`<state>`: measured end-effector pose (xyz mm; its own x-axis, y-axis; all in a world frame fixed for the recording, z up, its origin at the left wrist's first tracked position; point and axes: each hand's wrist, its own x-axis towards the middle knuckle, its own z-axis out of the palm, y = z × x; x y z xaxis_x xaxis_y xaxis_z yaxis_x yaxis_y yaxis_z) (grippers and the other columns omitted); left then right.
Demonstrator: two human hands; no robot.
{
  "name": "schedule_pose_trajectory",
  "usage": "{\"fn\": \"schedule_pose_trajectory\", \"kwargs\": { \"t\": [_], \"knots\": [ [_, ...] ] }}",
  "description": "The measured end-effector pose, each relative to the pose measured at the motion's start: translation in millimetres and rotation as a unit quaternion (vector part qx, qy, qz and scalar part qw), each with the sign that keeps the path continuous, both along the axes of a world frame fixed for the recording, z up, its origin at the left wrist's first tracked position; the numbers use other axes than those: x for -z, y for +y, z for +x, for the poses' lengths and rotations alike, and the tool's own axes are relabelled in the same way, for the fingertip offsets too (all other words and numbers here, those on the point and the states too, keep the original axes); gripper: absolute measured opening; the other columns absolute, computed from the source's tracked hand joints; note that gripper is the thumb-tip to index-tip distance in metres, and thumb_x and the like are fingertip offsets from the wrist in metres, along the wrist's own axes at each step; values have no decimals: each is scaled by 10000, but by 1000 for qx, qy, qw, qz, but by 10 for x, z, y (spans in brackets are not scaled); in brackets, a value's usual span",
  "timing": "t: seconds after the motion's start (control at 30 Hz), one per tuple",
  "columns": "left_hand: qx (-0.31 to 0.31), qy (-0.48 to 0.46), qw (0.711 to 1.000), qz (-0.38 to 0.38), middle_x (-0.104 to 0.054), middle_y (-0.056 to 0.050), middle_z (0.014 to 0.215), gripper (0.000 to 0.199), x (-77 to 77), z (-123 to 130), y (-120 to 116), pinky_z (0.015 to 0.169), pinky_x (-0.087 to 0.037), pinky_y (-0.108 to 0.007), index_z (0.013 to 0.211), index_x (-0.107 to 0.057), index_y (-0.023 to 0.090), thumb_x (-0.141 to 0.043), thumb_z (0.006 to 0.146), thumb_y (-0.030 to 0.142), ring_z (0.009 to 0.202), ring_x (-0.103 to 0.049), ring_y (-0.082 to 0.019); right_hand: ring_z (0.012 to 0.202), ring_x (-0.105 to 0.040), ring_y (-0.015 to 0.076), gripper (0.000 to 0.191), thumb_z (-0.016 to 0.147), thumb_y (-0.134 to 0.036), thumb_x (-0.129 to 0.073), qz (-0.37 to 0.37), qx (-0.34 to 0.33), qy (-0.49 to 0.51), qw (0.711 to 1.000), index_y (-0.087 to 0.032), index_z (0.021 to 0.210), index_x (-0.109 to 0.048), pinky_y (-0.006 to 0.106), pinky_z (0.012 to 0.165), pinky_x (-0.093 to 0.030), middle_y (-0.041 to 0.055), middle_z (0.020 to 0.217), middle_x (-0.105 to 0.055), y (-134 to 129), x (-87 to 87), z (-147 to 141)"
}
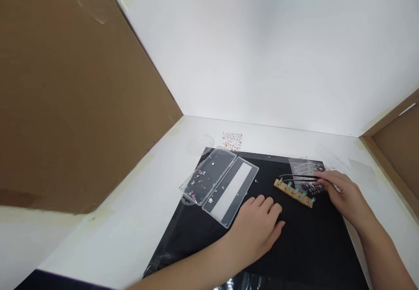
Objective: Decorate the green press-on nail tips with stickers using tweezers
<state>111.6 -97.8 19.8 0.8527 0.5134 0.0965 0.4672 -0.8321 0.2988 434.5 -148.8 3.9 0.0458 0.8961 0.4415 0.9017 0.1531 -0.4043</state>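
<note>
My right hand pinches a pair of dark tweezers. Their tips point left and reach over the far left end of a wooden strip, by the first of several greenish nail tips standing on it. Whether the tweezers touch that nail tip, or carry anything, is too small to tell. My left hand lies on the black mat with fingers loosely bent and thumb apart, holding nothing. To its left, a clear hinged case lies open with small sparkling charms scattered in it.
A sheet of colourful stickers lies behind the tweezers, partly under my right hand. Another small sticker sheet and a clear round piece lie beyond the mat's far edge. A brown board on the left and a white wall enclose the workspace.
</note>
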Motion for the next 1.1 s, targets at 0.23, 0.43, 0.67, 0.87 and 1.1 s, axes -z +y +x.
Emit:
{"fn": "schedule_pose_trajectory", "kwargs": {
  "t": [0.23,0.43,0.67,0.87,1.1],
  "knots": [
    [-1,15,1000,-8,-720,-25,1020,154,-29,-1,8,744,-567,-430,1079,-667,209,-721,1067,352,950,-721,-272,1026,-788,295,337,1092,-523,-581,0,17,12,1000,-314,1107,-845,462,918,-631,74,1098,-836,-10,-12,-11],
    [1,0,1000,-17,-739,-39,1033,172,-30,-6,-18,748,-583,-412,1099,-679,205,-744,1053,357,956,-738,-283,1083,-781,295,355,1073,-546,-575,9,69,40,997,-304,1111,-831,454,969,-631,73,1131,-832,-25,16,-31],
    [-147,-150,972,-105,-774,-25,1272,352,-302,-605,441,927,-637,-401,1421,-631,305,-637,1098,448,1103,-771,-248,859,-756,241,380,1054,-564,-584,12,132,70,989,-285,1185,-806,302,576,-557,74,1103,-826,-36,-28,-103],
    [-370,-148,917,5,-747,-191,1315,575,-79,-1481,911,1094,-570,-625,1395,-603,170,-445,1062,612,1303,-677,-430,782,-753,243,452,1027,-605,-595,28,158,89,983,-279,1267,-797,269,392,-408,84,1026,-832,-27,-35,-63],
    [-429,-224,860,-162,-802,-101,1199,531,195,-1751,659,1079,-593,-545,1331,-623,254,-468,981,622,1143,-757,-337,693,-720,233,492,988,-671,-611,40,147,90,984,-282,1200,-824,281,420,-499,71,967,-832,-1,12,53]
  ]
}}
